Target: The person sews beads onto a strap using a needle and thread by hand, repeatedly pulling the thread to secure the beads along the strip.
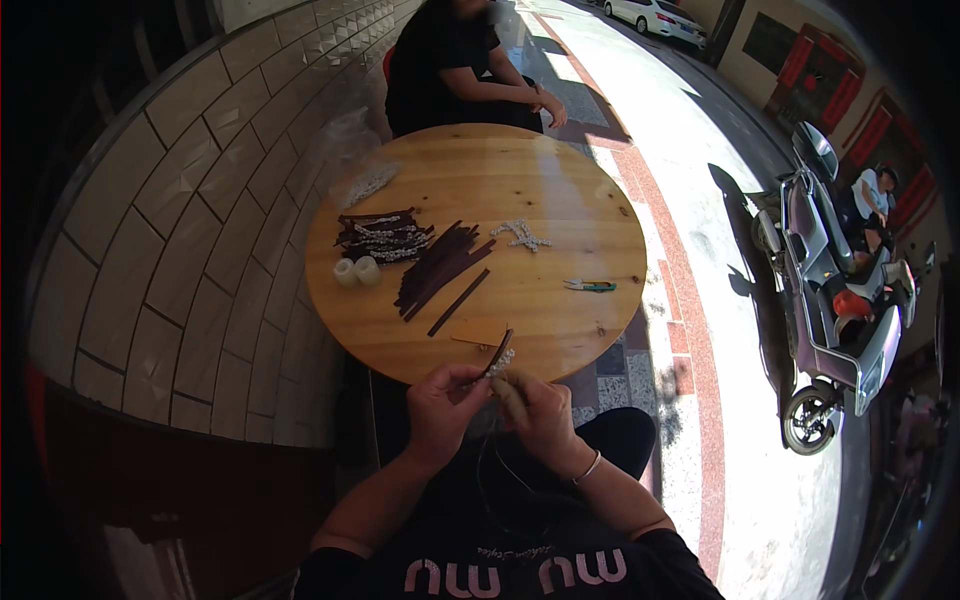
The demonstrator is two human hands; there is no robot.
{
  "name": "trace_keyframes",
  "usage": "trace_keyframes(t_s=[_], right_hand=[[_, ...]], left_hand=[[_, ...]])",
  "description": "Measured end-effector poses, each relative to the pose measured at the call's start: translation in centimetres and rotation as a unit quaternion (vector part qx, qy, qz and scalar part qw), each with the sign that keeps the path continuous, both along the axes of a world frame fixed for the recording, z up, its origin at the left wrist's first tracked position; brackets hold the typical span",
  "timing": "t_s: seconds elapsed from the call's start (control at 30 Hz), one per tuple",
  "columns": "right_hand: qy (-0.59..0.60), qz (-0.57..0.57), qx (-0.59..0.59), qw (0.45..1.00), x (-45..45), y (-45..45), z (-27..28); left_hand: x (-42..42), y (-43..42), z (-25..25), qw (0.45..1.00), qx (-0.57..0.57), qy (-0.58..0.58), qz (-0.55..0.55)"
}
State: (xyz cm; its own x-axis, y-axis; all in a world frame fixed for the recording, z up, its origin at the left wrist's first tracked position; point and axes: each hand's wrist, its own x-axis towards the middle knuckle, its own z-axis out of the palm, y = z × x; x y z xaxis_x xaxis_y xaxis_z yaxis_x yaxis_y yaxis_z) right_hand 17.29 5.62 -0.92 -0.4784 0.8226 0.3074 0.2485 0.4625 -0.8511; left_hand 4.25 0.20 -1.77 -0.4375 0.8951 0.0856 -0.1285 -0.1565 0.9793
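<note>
At the near edge of the table, my left hand [440, 405] is closed in a pinch on a short dark strip [502, 345]. A cluster of small white beads [503, 364] lies along this strip. Close beside it, my right hand [543, 408] has its fingers closed at the beads' lower end. A thin pale thread [510, 462] loops down below both hands. Just beyond them lies a loose dark strip [459, 302], with a pile of dark strips [436, 268] to its left. The exact grip of the right fingertips is hard to make out.
Dark strips with white beads [385, 238] lie left on the round table [570, 330], near two white spools [357, 270] and a plastic bag [367, 182]. White beaded pieces [523, 235] and thread snips [590, 286] lie right. A person [455, 75] sits opposite. Scooters [840, 290] stand right.
</note>
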Motion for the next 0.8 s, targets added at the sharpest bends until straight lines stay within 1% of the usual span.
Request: trace_keyframes(t_s=[0.03,0.1,0.13,0.2,0.23,0.3,0.43,0.5,0.6,0.7,0.8], right_hand=[[0.0,0.0,0.0,1.0,0.0,0.0,0.1],[-0.004,0.014,-0.063,0.998,0.1,0.1,0.3],[-0.004,0.015,-0.063,0.998,0.3,0.0,0.7],[-0.009,0.037,-0.169,0.985,0.5,0.0,1.4],[-0.009,0.037,-0.169,0.985,0.5,-0.1,1.4],[0.025,0.038,-0.148,0.988,0.5,-0.1,1.2],[0.02,0.033,-0.096,0.995,0.4,0.0,0.9],[0.013,0.041,-0.135,0.99,0.6,0.1,1.0],[0.016,0.05,-0.149,0.987,0.7,-0.1,0.8],[0.038,0.057,-0.142,0.988,0.8,-0.4,1.0],[0.033,0.048,-0.131,0.99,0.8,-0.6,1.0]], left_hand=[[0.0,0.0,-0.1,1.0,0.0,0.0,0.0],[-0.1,-0.1,-0.5,0.98,0.039,0.191,0.05],[-0.1,-0.1,-0.5,0.98,0.038,0.191,0.05],[-0.1,0.0,-0.4,0.974,0.06,0.21,0.055],[-0.2,-0.1,-0.4,0.974,0.061,0.21,0.055],[-0.3,-0.2,-0.2,0.984,0.046,0.168,0.03],[-0.2,-0.1,0.0,0.982,0.068,0.175,0.038],[-0.2,-0.1,0.2,0.971,0.077,0.221,0.048],[-0.3,-0.1,0.0,0.968,0.083,0.232,0.048],[-0.3,-0.3,0.2,0.965,0.088,0.243,0.046],[-0.2,-0.3,0.0,0.968,0.089,0.23,0.045]])
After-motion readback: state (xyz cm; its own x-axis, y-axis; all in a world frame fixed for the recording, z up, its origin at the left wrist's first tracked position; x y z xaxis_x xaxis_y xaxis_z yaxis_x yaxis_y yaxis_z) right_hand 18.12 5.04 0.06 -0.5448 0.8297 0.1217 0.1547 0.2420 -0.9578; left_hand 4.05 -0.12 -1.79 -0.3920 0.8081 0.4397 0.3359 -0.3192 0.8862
